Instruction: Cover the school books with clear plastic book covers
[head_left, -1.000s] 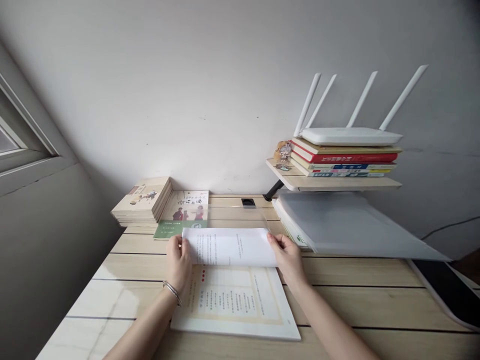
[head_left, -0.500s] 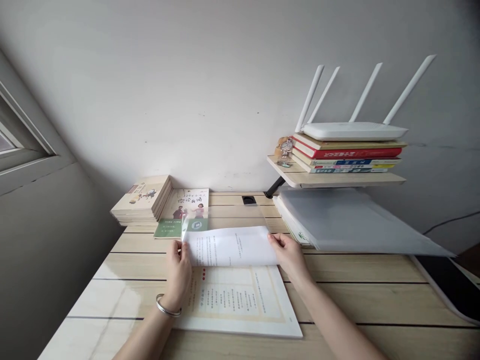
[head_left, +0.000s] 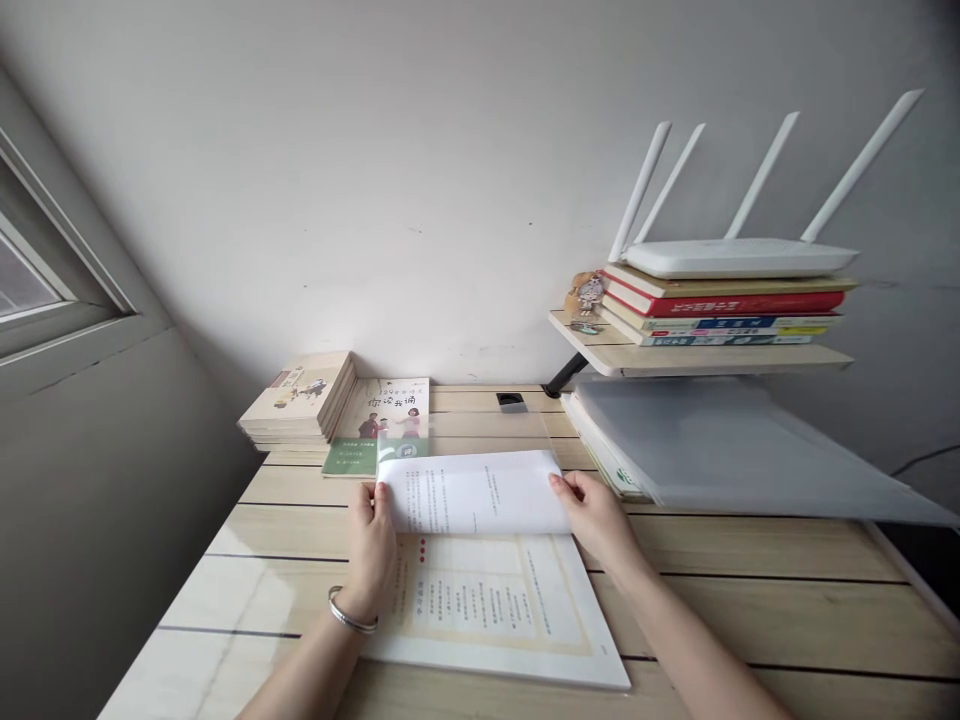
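In the head view, a white sheet printed with text (head_left: 480, 495) is pinched at its left edge by my left hand (head_left: 373, 535) and at its right edge by my right hand (head_left: 596, 515). Clear plastic film (head_left: 491, 430) extends beyond the sheet's far edge, overlapping a green-and-white booklet (head_left: 382, 425). Below the sheet lies a printed page with a cream border (head_left: 495, 610), flat on the desk; whether it is joined to the sheet I cannot tell. A silver bracelet (head_left: 352, 615) circles my left wrist.
A stack of books (head_left: 300, 395) stands at the desk's back left. On the right, a raised shelf (head_left: 697, 358) bears several books (head_left: 735, 303) and a white router (head_left: 739, 258). Under it, a translucent grey folder (head_left: 720, 440) overhangs the wooden desk (head_left: 757, 605).
The camera view has shifted slightly, so everything sits a little further right in the picture. Both hands keep their hold on the sheet, which looks nearly unchanged.
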